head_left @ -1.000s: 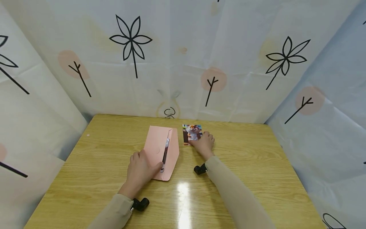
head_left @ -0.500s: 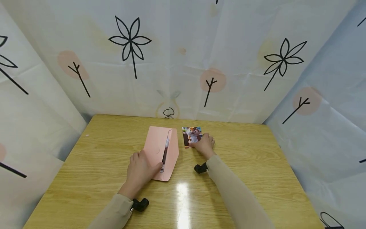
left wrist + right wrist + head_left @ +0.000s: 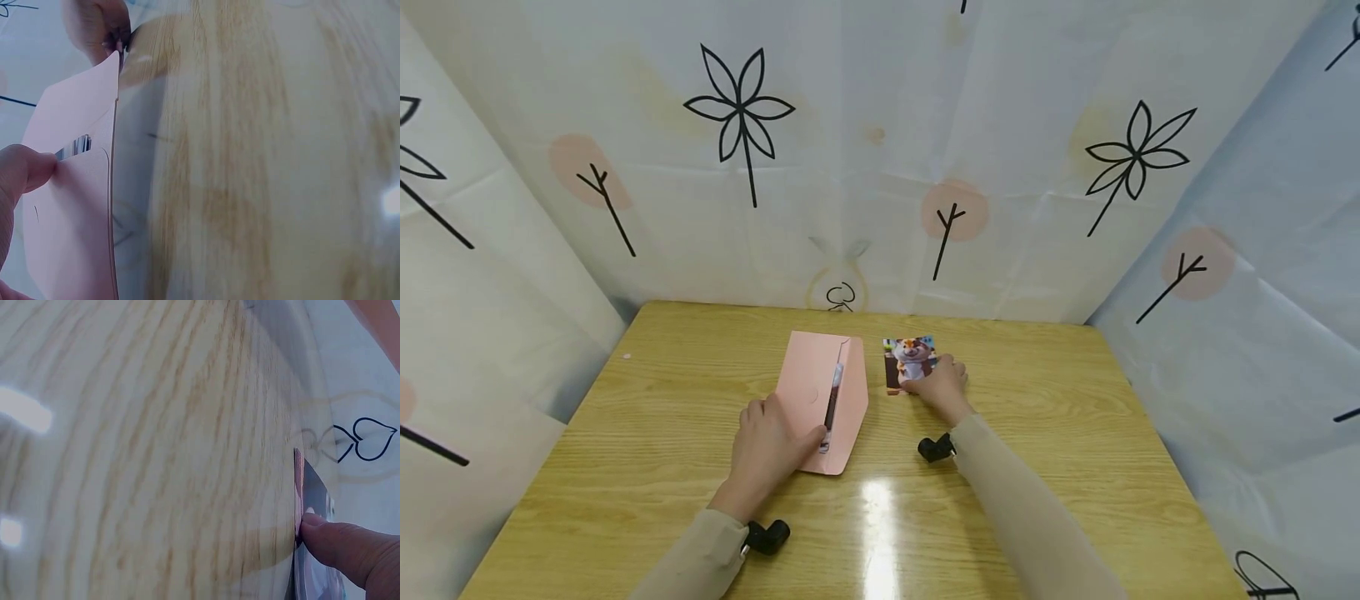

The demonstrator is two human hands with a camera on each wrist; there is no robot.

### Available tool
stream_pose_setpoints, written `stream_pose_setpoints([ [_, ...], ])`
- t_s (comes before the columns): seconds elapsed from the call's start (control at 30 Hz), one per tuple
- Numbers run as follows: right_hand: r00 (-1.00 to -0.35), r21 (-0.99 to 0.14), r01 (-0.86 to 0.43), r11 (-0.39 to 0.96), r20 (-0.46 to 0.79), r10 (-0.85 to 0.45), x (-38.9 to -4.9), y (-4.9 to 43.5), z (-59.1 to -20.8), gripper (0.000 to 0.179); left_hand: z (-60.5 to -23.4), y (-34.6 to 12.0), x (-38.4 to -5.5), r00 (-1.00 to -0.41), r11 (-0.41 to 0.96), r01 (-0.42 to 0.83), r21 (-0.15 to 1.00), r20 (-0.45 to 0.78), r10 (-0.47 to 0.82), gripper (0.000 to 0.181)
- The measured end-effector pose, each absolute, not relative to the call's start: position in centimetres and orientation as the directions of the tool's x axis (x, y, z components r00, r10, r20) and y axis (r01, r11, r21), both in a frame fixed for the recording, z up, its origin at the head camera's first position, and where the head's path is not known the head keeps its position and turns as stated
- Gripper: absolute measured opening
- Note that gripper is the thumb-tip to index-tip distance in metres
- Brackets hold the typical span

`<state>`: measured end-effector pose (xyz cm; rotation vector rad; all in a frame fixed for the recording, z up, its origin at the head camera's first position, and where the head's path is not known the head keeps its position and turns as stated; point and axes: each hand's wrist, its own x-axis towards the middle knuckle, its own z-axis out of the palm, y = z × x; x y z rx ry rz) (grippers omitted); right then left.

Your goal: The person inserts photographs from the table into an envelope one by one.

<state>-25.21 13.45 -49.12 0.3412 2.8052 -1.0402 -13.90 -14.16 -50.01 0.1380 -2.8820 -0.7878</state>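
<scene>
My left hand (image 3: pixel 769 443) grips a pink envelope (image 3: pixel 801 367) near its lower end. Its flap lies unfolded to the right, and printed cards (image 3: pixel 832 400) show in the opening. In the left wrist view the thumb (image 3: pixel 34 169) presses at that opening; the other fingers are mostly hidden. To the right of the envelope, my right hand (image 3: pixel 942 387) pinches a picture card (image 3: pixel 912 360) with a cartoon animal on it. The right wrist view has the thumb (image 3: pixel 331 540) on the card's face, with the card tilted up; the fingers behind it are out of sight.
Both hands are over a glossy wooden table (image 3: pixel 1037 467). A white cloth (image 3: pixel 880 167) with drawn flowers and twigs hangs behind and at both sides. A small pale scrap (image 3: pixel 627 357) lies at the table's far left.
My right hand has shifted slightly right and nearer with the picture card, which now stands a little farther from the envelope. The left hand and the envelope have stayed put.
</scene>
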Motion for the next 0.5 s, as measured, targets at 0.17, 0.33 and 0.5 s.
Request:
stream_pose_setpoints([
  [0.17, -0.971, -0.665, 0.238, 0.708, -0.185, 0.152, -24.8, 14.4, -49.2, 0.079, -49.9, -14.2, -13.9, -0.984, 0.859, -0.039, 0.511, 0.129, -0.121, 0.086],
  [0.33, -0.977, -0.698, 0.208, 0.685, -0.175, 0.119, -24.4, 15.4, -49.0, 0.067, -49.8, -14.3, -13.8, -0.986, 0.857, -0.046, 0.513, 0.114, -0.121, 0.088],
  [0.5, -0.979, -0.724, 0.192, 0.663, -0.189, 0.077, -24.2, 16.4, -48.8, 0.049, -49.8, -14.3, -13.9, -0.988, 0.854, -0.059, 0.517, 0.094, -0.125, 0.089],
])
